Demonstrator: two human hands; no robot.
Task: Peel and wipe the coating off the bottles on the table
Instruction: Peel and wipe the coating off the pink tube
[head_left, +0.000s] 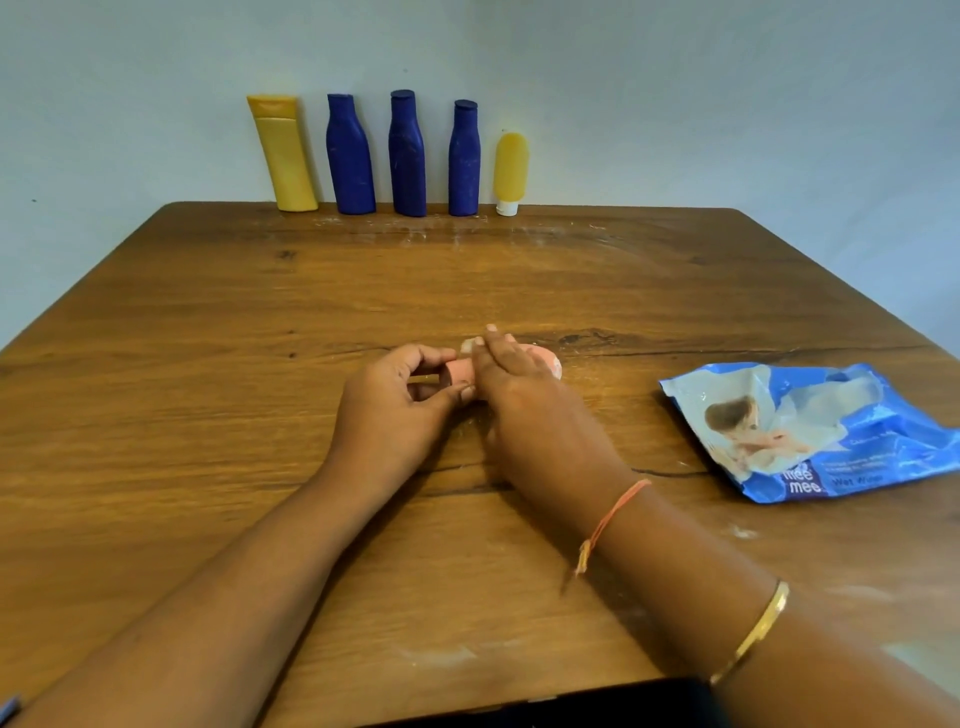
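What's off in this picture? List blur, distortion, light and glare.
Head view: the wide-angle lens splays the table edges outward towards the camera. The light is soft and even, with only a faint shadow beside the left hand. There is a mild sheen on the wipes pack but no hard glare. The fingertips of the right hand look slightly smeared, and the whole frame is a little soft.

The brand "mee mee" is printed in white on the blue wipes pack (810, 431) (near its lower edge). Beside it, "Wet Wipes" is faintly read; the smaller print is blurred.
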